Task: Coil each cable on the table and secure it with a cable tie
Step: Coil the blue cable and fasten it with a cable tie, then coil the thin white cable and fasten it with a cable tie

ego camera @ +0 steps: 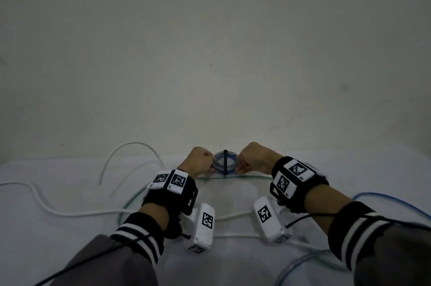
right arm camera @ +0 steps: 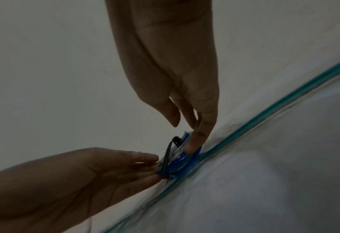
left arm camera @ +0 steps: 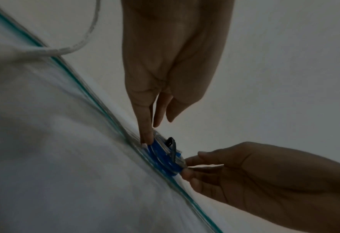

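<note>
1. One blue cable [ego camera: 225, 161] is wound into a small coil lying between the two hands, with a black cable tie [ego camera: 225, 162] looped across it. It looks secured, though the pictures do not show whether the tie is pulled fully tight.
2. The left hand [ego camera: 200, 161] pinches the coil's left edge, with one fingertip [left arm camera: 147, 138] pressed down on the blue loops.
3. The right hand [ego camera: 254, 159] pinches the opposite edge, with a fingertip [right arm camera: 193, 145] resting on the coil beside the tie's head.
4. Work remains. A white cable [ego camera: 58, 211] sprawls loose to the left of the left hand, a green cable [ego camera: 254, 177] runs just near of both hands, and another blue cable [ego camera: 396, 201] trails beside the right forearm. None of these is coiled.
5. My judgement: roughly one cable is finished and several are left.
6. The table [ego camera: 233, 262] wears a white, slightly wrinkled cloth, and just beyond the hands rises a plain pale wall [ego camera: 210, 40]. The light is dim.
</note>
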